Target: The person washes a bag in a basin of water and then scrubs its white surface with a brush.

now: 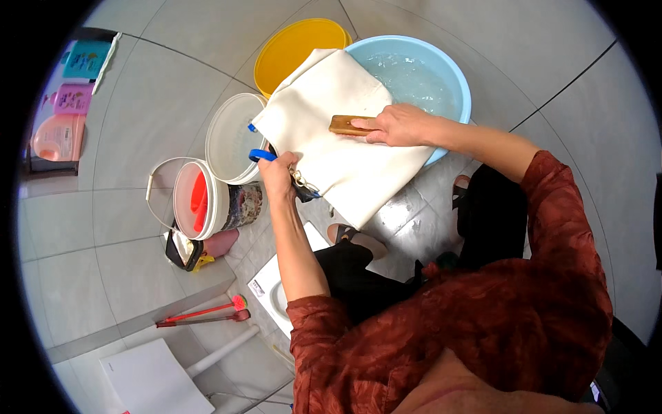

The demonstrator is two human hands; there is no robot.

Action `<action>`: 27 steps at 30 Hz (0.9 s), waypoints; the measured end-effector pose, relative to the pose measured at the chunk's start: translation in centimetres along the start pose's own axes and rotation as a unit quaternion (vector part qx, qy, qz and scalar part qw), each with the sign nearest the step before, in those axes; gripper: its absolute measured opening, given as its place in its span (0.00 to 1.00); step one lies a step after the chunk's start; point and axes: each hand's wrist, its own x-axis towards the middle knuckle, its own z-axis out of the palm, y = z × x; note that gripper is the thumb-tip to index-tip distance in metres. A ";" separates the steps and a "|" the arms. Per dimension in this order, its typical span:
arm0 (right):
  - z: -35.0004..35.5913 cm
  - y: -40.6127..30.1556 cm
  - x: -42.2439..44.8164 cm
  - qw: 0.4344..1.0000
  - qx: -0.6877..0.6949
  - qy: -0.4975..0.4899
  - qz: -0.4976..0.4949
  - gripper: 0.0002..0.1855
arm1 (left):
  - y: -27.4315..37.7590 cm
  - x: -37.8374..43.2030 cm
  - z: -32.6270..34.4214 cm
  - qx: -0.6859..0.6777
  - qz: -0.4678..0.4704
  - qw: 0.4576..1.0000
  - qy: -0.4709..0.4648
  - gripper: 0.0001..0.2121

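A large cream-white bag, leather-like, lies spread over the near left rim of a light blue basin of water. My right hand grips a wooden scrubbing brush, its bristle side against the bag's upper surface. At the bag's left edge my left hand is closed on the edge, beside a gold-coloured chain and a blue ring-like piece. Exactly what the left fingers pinch is partly hidden.
A yellow lid or tub and a whitish bucket stand beyond and left of the bag. Nearer left is a handled bucket with a red item inside. A white squat toilet pan lies beside my legs. Plastic bottles stand far left.
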 end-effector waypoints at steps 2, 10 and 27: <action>-0.6 0.7 0.4 0.995 0.081 -0.029 0.051 0.23 | -0.9 0.2 -1.4 0.001 -0.020 1.000 -0.016 0.22; 0.8 7.0 0.4 0.968 0.028 0.146 0.200 0.22 | -1.7 0.4 -2.1 -0.003 -0.019 1.000 -0.018 0.14; 3.4 14.6 -13.6 0.844 0.072 0.516 0.132 0.18 | -2.8 0.9 -2.5 0.011 -0.085 0.996 0.022 0.21</action>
